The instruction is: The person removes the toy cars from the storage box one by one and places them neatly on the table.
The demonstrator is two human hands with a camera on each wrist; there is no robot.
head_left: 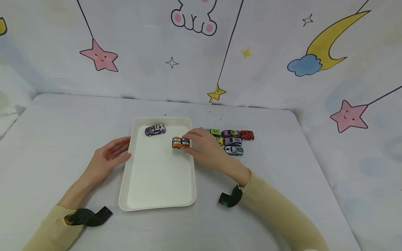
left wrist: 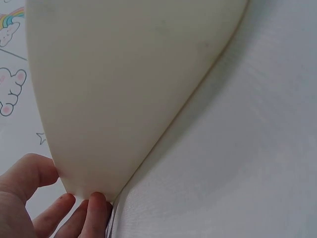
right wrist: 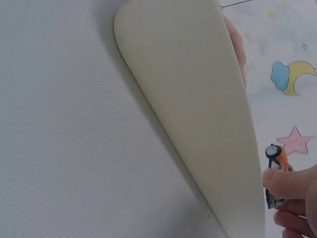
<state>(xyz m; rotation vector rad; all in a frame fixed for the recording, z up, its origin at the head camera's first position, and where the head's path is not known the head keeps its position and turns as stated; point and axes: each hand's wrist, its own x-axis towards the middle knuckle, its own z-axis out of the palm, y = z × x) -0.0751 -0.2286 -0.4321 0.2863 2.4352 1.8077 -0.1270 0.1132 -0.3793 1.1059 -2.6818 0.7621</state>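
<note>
My right hand [head_left: 207,148] pinches an orange toy car [head_left: 179,143] between thumb and fingers, over the right rim of the white tray [head_left: 158,181]. In the right wrist view, the orange car [right wrist: 275,171] shows its wheels and underside beside the thumb, close to the tray's rim. At the tray's left side, my left hand [head_left: 108,157] touches the edge with its thumb and extended fingers. The left wrist view has those fingers [left wrist: 96,213] against the tray's outer wall [left wrist: 114,99]. A purple toy car [head_left: 155,130] sits in the tray's far left corner.
Right of the tray, several toy cars stand close together in rows, among them a red car [head_left: 247,135], a purple-and-green car [head_left: 230,134] and a silver car [head_left: 233,150]. My right hand partly hides this group. The white table [head_left: 251,216] meets a patterned wall cloth behind.
</note>
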